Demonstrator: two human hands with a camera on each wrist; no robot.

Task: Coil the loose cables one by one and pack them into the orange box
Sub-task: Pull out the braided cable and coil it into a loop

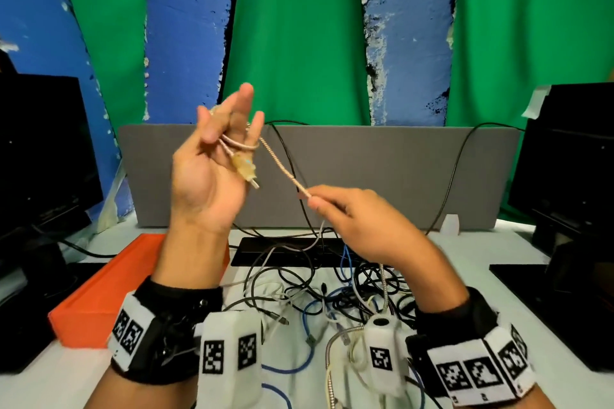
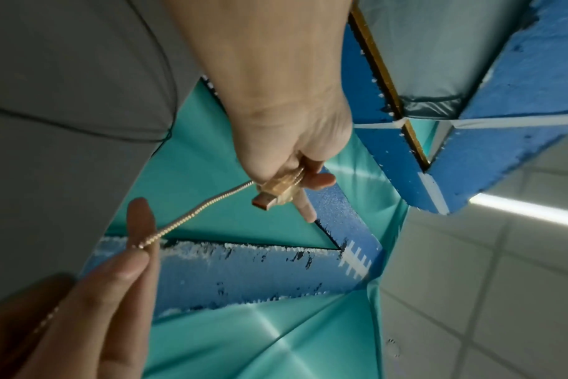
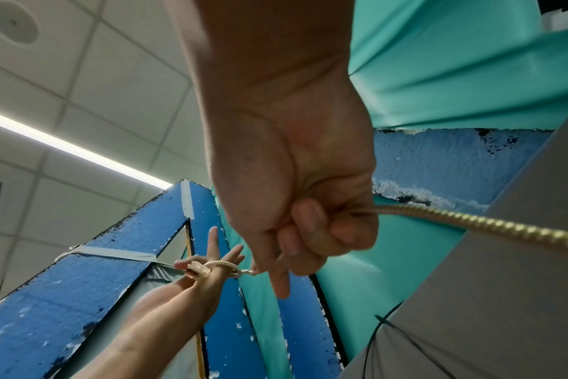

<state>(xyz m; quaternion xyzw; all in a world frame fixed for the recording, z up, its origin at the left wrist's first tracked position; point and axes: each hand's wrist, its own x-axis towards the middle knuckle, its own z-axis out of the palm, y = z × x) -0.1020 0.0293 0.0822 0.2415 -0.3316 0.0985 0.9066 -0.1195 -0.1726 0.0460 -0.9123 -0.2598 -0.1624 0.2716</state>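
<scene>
A gold braided cable [image 1: 282, 166] runs taut through the air between my two raised hands. My left hand [image 1: 229, 129] is up with its palm toward me; the cable loops round its fingers. The cable's USB plug [image 1: 246, 169] hangs by the palm. In the left wrist view the plug [image 2: 273, 195] lies against the fingers. My right hand [image 1: 352, 219] pinches the cable lower right, and the rest trails down into the pile of loose cables [image 1: 332, 295]. The right wrist view shows that hand [image 3: 292, 205] closed round the cable [image 3: 470, 225]. The orange box [image 1: 99, 292] lies on the table at left.
A grey partition [image 1: 398, 169] stands across the back of the white table. Black monitors flank it at left [image 1: 40, 143] and right [image 1: 571, 159]. A black power strip [image 1: 285, 252] lies behind the pile, with black cords running up over the partition.
</scene>
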